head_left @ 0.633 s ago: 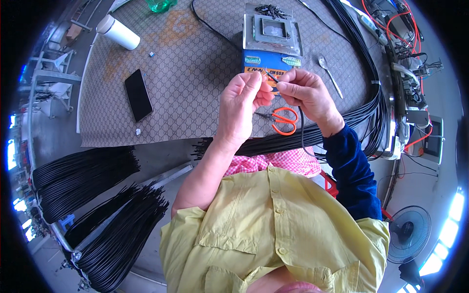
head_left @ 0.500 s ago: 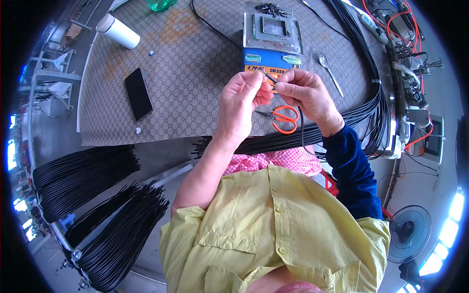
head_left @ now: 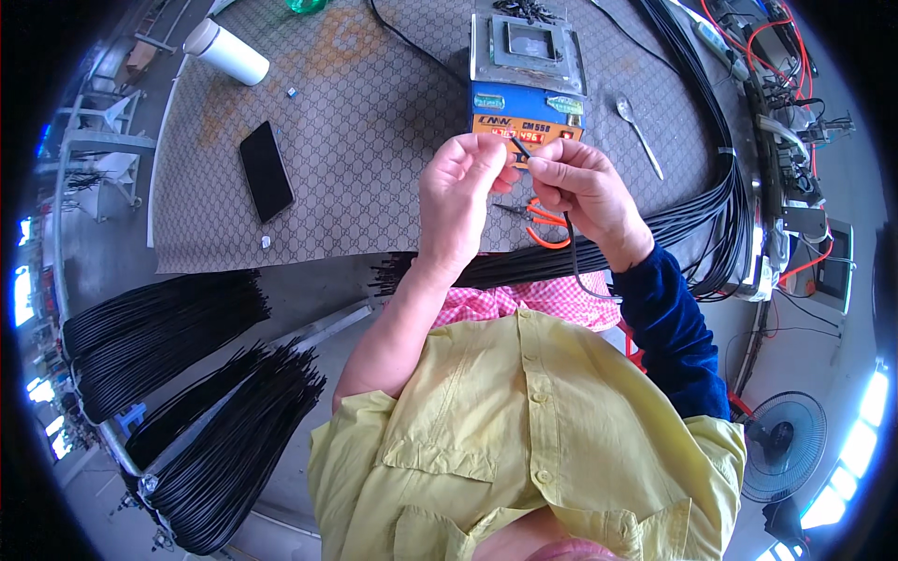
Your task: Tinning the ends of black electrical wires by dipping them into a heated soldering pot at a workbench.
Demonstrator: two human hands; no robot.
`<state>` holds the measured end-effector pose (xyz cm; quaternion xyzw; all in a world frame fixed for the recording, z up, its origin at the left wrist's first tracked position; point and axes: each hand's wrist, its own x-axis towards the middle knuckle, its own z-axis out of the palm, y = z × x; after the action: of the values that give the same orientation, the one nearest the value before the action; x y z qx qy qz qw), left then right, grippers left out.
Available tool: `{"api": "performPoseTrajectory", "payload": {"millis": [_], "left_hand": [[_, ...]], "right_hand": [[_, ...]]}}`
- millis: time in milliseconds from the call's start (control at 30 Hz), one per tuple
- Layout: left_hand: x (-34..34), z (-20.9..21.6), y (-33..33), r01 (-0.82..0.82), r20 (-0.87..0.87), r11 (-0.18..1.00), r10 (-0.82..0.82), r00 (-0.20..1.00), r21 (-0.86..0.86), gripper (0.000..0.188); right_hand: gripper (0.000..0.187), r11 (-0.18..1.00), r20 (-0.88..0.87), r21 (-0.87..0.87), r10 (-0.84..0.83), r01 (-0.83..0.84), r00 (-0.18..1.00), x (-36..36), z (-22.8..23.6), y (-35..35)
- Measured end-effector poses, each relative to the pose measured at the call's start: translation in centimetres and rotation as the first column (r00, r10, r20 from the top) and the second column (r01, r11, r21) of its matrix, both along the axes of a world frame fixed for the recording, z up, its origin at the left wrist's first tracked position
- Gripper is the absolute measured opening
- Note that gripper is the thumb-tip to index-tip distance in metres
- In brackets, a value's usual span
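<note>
Two bare hands meet over the bench (head_left: 355,187): the right hand (head_left: 591,187) pinches a black cable (head_left: 521,148) firmly between thumb and forefinger, just behind its upper end, while the left hand (head_left: 456,201) has thumb and forefinger drawn together close to that end; whether it grips anything cannot be told. Little has changed in half a second: the grasp matches the earlier frames, so the handling stays at the cable's end, though the view has tilted slightly and the right hand now covers more of the orange-handled scissors (head_left: 554,246). Beyond the fingers, the lit red readout of a blue box (head_left: 526,103) shows more plainly. Around it on the stained, patterned cover lie a spoon (head_left: 640,137), a black phone (head_left: 267,172) and, farther off, a white bottle (head_left: 229,53); a thick cable bundle (head_left: 725,201) curves along the right side. Past the bench stand more black bundles (head_left: 238,449) at left, and a fan (head_left: 781,439) and machinery with red hoses at right.
</note>
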<state>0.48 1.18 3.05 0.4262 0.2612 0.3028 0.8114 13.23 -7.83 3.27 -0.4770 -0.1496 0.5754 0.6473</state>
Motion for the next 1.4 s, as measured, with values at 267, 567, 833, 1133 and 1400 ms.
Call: {"api": "performPoseTrajectory", "payload": {"millis": [267,567,833,1133,1400], "left_hand": [[0.0,-0.3,-0.4,-0.076,-0.054,0.976,0.089,0.995,0.203,0.014],[-0.1,-0.2,-0.8,-0.051,0.114,0.996,0.059,0.992,-0.072,0.012],[0.0,-0.9,-0.7,0.044,0.263,0.944,0.046,0.964,-0.326,0.009],[-0.2,-0.4,-1.0,0.025,0.185,0.972,0.019,0.983,-0.233,0.013],[-0.1,-1.2,-0.8,0.100,0.261,0.952,-0.023,0.965,-0.289,0.016]], "right_hand": [[0.005,0.998,0.068,0.042,-0.049,0.046,0.996,-1.1,-0.1,-0.2],[0.006,0.998,-0.106,0.055,-0.032,0.038,0.994,-1.7,-0.3,-0.5],[0.006,0.995,-0.141,0.070,-0.061,0.072,0.988,-2.1,0.0,-0.5],[0.008,0.991,-0.042,0.087,-0.099,0.102,0.994,-1.9,-0.2,-0.6],[0.006,0.992,-0.008,0.062,-0.108,0.108,0.994,-2.0,0.3,-0.4]]}}
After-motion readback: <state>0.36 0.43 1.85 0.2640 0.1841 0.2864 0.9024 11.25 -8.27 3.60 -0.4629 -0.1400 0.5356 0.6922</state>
